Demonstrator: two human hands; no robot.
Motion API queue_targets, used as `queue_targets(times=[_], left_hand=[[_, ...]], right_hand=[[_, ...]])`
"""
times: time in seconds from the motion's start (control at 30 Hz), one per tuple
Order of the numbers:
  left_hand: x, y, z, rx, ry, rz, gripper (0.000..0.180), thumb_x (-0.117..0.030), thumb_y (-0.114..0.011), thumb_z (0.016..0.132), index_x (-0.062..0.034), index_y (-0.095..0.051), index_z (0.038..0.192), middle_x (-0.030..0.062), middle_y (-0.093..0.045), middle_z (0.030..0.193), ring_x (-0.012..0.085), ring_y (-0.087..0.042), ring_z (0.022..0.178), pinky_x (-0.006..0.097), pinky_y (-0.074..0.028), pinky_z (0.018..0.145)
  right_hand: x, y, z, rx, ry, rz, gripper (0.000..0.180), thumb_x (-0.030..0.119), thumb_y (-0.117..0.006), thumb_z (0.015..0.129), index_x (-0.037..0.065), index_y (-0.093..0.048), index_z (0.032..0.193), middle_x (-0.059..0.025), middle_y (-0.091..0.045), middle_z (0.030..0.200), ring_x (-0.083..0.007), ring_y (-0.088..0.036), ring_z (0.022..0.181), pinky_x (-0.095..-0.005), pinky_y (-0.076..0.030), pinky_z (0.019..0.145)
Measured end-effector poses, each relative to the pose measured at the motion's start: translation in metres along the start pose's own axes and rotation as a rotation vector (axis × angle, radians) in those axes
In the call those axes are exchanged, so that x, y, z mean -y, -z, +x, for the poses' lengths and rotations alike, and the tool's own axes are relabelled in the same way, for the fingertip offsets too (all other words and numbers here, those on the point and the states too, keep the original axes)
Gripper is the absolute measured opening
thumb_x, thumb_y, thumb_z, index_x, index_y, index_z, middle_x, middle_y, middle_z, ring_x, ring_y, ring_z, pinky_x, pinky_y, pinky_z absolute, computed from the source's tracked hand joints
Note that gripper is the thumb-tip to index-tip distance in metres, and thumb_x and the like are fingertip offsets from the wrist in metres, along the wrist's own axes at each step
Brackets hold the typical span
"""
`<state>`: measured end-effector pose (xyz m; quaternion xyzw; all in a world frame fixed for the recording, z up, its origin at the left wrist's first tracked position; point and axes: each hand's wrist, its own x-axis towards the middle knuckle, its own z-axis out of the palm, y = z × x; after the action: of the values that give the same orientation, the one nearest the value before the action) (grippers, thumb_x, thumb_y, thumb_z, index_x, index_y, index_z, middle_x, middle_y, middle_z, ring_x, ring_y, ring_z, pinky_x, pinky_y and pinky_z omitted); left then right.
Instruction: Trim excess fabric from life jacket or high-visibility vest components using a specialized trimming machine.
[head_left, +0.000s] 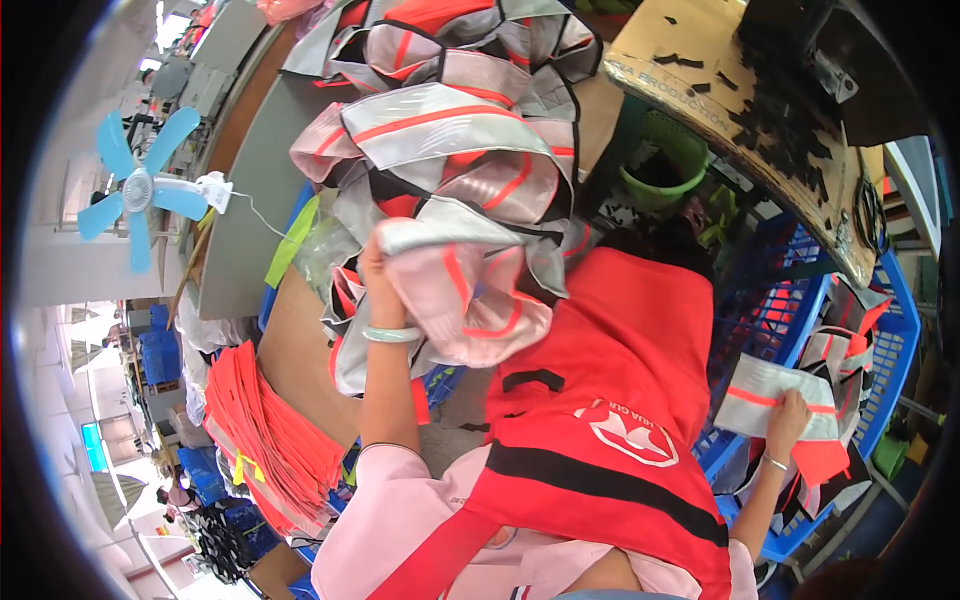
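My left hand (377,275) is closed on the edge of a silvery-grey fabric piece (430,290) with an orange stripe, which hangs in folds in front of me. Behind it a tall heap of similar grey pieces (440,115), edged in black and striped orange, rises from the work surface. Out to my right, my right hand (788,415) grips a flat grey fabric panel (755,383) with an orange stripe. That panel is over a blue plastic basket (908,325) containing more grey, orange and black fabric. A red apron (620,330) covers my lap.
On the left lies a thick stack of orange fabric (265,430). A table (650,45) at the far right bears black scraps, with a green bin (668,170) below its edge. A blue-bladed fan (137,185) stands at the far left.
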<state>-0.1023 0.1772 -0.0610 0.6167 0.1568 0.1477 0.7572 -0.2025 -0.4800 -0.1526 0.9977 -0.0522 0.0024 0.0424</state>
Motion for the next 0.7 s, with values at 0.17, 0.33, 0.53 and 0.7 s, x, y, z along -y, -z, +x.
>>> queue_targets(times=[0.17,0.33,0.53,0.7], left_hand=[[-0.016,0.012,0.004,0.039,-0.092,0.068,0.022,-0.004,-0.058,0.084,-0.0029,-0.062,0.105,0.008,-0.065,0.105,0.0185,-0.061,0.096,0.032,-0.049,0.085],[-0.017,0.012,0.016,0.098,-0.165,0.122,0.022,-0.001,-0.057,0.082,-0.0026,-0.063,0.104,0.007,-0.065,0.103,0.0169,-0.061,0.096,0.031,-0.049,0.086],[-0.029,-0.057,-0.013,0.259,-0.218,0.339,0.025,0.004,-0.055,0.077,-0.001,-0.064,0.1,0.0055,-0.065,0.096,0.015,-0.061,0.088,0.029,-0.048,0.083],[0.004,-0.08,-0.033,0.409,-0.298,0.577,0.03,0.009,-0.044,0.075,0.0011,-0.064,0.096,0.0098,-0.067,0.09,0.0189,-0.063,0.084,0.029,-0.048,0.079]], right_hand=[[-0.078,-0.049,-0.07,0.401,-0.279,-0.038,0.02,0.01,-0.054,0.083,0.007,-0.058,0.103,-0.0143,-0.062,0.101,-0.0329,-0.059,0.1,-0.0464,-0.042,0.088],[-0.204,-0.109,-0.126,0.704,-0.098,0.088,0.038,0.019,-0.054,0.084,-0.002,-0.057,0.116,-0.0272,-0.06,0.114,-0.0442,-0.056,0.104,-0.048,-0.047,0.087],[-0.023,0.097,0.018,0.114,-0.402,0.27,0.03,0.024,-0.051,0.094,-0.003,-0.063,0.101,-0.0213,-0.066,0.094,-0.0359,-0.063,0.088,-0.0386,-0.047,0.079],[0.246,0.15,0.105,0.067,0.583,0.81,0.059,0.019,-0.076,0.071,0.004,-0.056,0.125,-0.016,-0.059,0.122,-0.0338,-0.054,0.116,-0.0417,-0.043,0.097]])
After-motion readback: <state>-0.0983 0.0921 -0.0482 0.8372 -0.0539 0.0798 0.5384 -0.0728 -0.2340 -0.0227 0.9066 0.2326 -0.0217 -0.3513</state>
